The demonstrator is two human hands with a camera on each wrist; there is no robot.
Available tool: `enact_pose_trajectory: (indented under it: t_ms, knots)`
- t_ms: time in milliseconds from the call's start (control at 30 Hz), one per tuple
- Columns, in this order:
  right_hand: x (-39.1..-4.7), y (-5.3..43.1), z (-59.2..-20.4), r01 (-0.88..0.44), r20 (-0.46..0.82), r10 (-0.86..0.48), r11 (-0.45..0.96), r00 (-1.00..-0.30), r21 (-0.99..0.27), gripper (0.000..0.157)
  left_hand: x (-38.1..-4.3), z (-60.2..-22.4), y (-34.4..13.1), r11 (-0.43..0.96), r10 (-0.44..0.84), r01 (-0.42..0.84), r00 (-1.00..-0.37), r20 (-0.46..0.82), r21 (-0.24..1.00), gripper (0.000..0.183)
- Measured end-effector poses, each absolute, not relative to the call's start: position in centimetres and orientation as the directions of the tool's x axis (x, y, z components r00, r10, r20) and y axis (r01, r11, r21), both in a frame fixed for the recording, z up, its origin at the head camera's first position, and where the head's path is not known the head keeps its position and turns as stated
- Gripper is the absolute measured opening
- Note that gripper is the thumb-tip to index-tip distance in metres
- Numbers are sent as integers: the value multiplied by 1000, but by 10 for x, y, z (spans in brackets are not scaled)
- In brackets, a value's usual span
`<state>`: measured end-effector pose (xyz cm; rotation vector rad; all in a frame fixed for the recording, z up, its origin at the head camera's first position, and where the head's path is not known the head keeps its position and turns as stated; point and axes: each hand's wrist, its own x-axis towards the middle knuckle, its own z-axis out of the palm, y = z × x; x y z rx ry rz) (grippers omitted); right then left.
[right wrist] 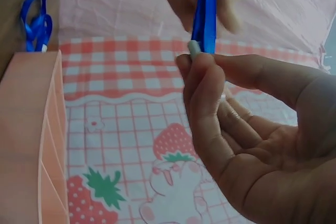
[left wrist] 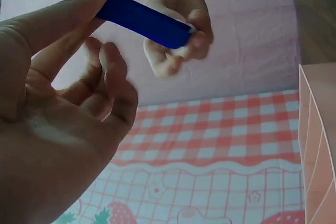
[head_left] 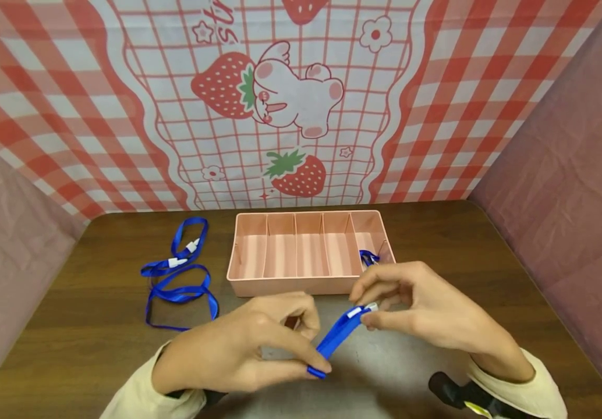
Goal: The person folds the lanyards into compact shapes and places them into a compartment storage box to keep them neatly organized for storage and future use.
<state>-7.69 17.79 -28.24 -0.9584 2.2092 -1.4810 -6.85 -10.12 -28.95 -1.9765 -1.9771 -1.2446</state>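
Between my hands a blue lanyard [head_left: 339,336] is folded into a short flat strip, slanting up to the right over the table. My left hand [head_left: 259,343] pinches its lower end between thumb and forefinger, the other fingers loosely bent. At the upper end, beside the white plastic clips, my right hand [head_left: 411,297] pinches the strip between thumb and fingertips. The left wrist view shows the strip [left wrist: 144,19] stretched flat from one hand to the other. In the right wrist view a whitish clip [right wrist: 193,49] sticks out at my right fingertips.
A pink tray [head_left: 296,286] with several compartments stands behind my hands. Its rightmost compartment holds a blue lanyard [head_left: 368,256]. Loose blue lanyards [head_left: 180,294] with white clips lie on the brown table [head_left: 102,273] at the left. A strawberry-patterned cloth [head_left: 301,105] hangs at the back.
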Motion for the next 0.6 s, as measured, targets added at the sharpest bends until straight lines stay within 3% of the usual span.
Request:
enact_pose_trajectory:
  t_ms: [167, 233, 300, 433, 600]
  knots:
    - [-75, 169, -289, -355, 36, -700, 316, -713, -880, 20, -63, -289, -96, -202, 862, 890, -37, 505, 410, 15]
    - [-74, 166, -291, -381, 41, -693, 344, -719, -858, 21, -60, -290, -96, -169, 883, 907, -34, 468, 385, 14]
    - [-73, 164, -292, -396, 54, -687, 351, -725, -848, 21, -57, -291, -96, -96, 889, 931, -79, 452, 353, 12]
    - [-71, 155, -297, -450, 120, -663, 353, -739, -820, 22, -54, -294, -95, 112, 857, 942, -253, 449, 317, 9]
    - [-67, 145, -304, -503, 234, -585, 352, -777, -789, 19, -59, -298, -93, 235, 776, 882, -423, 468, 408, 11]
